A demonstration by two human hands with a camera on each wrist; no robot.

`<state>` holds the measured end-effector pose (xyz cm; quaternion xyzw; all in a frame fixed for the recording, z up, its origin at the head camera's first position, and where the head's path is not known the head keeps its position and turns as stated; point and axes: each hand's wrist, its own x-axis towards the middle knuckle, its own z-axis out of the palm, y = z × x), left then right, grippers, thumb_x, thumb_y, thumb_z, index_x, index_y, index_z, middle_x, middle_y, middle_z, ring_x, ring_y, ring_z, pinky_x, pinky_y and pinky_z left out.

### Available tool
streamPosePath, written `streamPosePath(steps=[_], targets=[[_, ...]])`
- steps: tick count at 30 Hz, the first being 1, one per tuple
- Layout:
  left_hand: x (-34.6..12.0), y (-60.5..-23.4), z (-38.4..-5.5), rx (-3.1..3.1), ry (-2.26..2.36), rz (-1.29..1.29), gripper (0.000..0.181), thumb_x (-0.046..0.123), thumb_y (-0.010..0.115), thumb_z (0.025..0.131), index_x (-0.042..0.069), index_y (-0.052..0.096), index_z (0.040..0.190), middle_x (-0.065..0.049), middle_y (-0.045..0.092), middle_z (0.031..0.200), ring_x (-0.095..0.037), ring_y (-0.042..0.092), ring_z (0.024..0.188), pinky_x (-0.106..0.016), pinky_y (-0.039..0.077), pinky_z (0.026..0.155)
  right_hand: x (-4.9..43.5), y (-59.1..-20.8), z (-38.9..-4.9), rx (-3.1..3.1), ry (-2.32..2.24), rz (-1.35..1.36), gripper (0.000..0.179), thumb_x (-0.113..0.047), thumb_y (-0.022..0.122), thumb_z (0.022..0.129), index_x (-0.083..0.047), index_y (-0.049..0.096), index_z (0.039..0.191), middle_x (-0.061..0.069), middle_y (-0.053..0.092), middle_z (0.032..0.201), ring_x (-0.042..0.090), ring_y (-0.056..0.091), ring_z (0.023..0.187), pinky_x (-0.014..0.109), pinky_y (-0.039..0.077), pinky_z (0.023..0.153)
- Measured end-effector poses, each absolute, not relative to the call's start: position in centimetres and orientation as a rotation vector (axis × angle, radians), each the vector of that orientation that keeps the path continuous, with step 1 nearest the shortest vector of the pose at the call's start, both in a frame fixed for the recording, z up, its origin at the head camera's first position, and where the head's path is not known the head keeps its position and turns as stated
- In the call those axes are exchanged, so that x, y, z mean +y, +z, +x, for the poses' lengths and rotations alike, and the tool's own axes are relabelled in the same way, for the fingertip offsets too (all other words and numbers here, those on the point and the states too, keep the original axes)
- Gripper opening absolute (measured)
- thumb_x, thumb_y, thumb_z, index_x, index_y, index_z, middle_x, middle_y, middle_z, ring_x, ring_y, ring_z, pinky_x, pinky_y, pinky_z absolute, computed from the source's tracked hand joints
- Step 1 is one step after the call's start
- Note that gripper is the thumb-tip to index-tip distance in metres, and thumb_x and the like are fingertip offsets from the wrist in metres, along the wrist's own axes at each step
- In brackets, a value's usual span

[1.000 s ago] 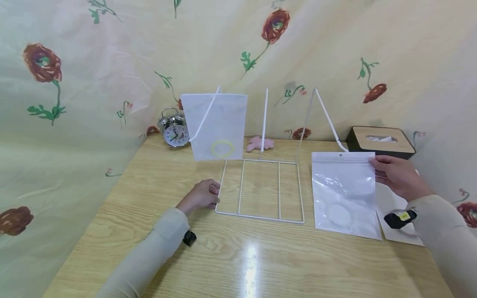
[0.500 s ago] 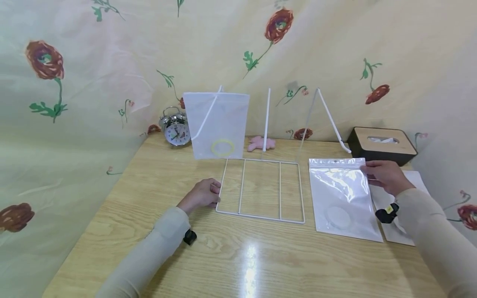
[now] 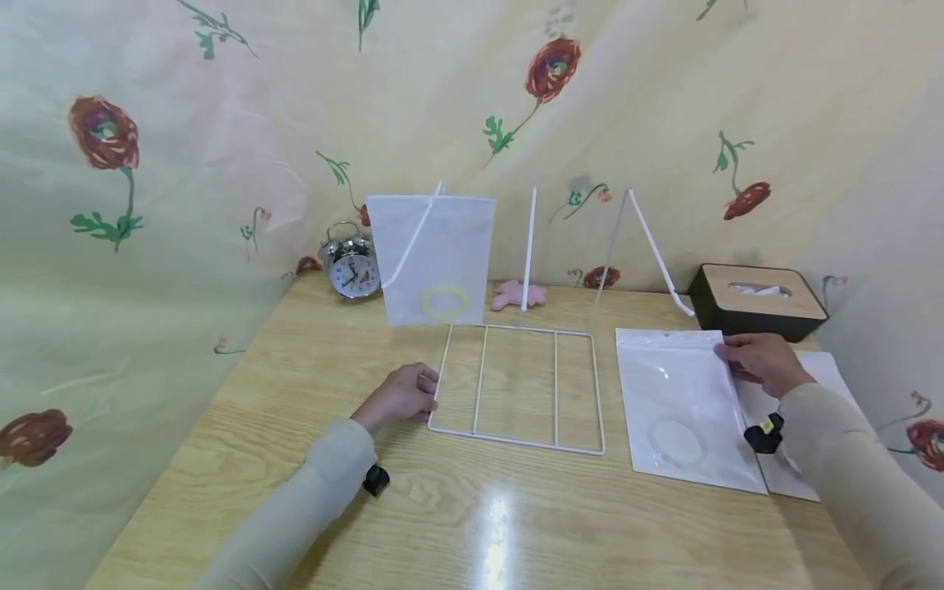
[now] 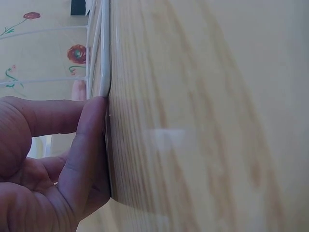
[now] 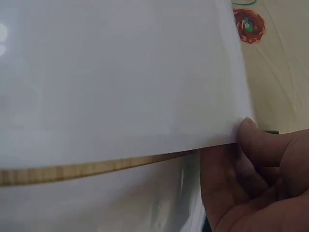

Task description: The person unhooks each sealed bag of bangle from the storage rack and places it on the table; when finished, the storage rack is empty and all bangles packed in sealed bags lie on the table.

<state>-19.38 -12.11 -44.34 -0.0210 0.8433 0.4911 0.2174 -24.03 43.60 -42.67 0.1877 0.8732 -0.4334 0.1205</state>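
My left hand (image 3: pixel 401 393) grips the left side bar of a white wire display rack (image 3: pixel 556 393), whose base frame lies on the table. In the left wrist view, thumb and fingertips meet at the white bar (image 4: pixel 105 58). My right hand (image 3: pixel 763 363) pinches the upper right corner of a white zip-lock bag (image 3: pixel 674 385), right of the rack, with a round shape showing through. The right wrist view has the thumb on top of this bag (image 5: pixel 120 87) and fingers beneath. Another white bag (image 3: pixel 440 246) hangs on the rack's left hook; the middle and right hooks are bare.
Partly under my right forearm lies another white bag (image 3: pixel 819 373). Behind stand a tissue box (image 3: pixel 760 303) at right and a twin-bell alarm clock (image 3: pixel 352 266) at left. A pink soft toy (image 3: pixel 509 295) lies behind the rack, before the flowered wall covering.
My right hand has brought the pinched bag down and toward me, away from the right hook, so it lies flatter over the table. My left hand stays on the rack. The head view shifts slightly.
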Motion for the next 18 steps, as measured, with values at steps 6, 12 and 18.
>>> streamPosePath(steps=[6, 12, 18], targets=[[-12.0, -44.4, -19.4, 2.337, 1.355, -0.064, 0.043, -0.012, 0.067, 0.084, -0.004, 0.057, 0.126, -0.014, 0.058, 0.107, -0.024, 0.065, 0.082, -0.028, 0.061, 0.068, 43.1, -42.2, -24.0, 2.671, -1.24, 0.522, 0.051, -0.018, 0.061, 0.101, 0.014, 0.048, 0.138, 0.032, 0.056, 0.127, 0.014, 0.065, 0.081, 0.026, 0.06, 0.066], [-11.9, -44.6, -19.5, 2.35, 1.349, -0.053, 0.044, -0.011, 0.068, 0.085, -0.003, 0.057, 0.127, -0.014, 0.058, 0.107, -0.025, 0.066, 0.082, -0.029, 0.062, 0.067, 42.8, -41.5, -23.5, 2.705, -1.31, 0.537, 0.049, -0.017, 0.058, 0.102, 0.011, 0.047, 0.141, 0.03, 0.051, 0.134, 0.011, 0.063, 0.086, 0.025, 0.06, 0.074], [-12.0, -44.3, -19.5, 2.357, 1.343, -0.051, 0.045, -0.011, 0.068, 0.085, -0.003, 0.058, 0.127, -0.014, 0.059, 0.107, -0.025, 0.066, 0.08, -0.029, 0.062, 0.067, 41.3, -40.9, -23.3, 2.666, -1.358, 0.468, 0.053, -0.023, 0.057, 0.104, 0.008, 0.045, 0.144, 0.028, 0.052, 0.136, 0.009, 0.065, 0.09, 0.026, 0.059, 0.081]])
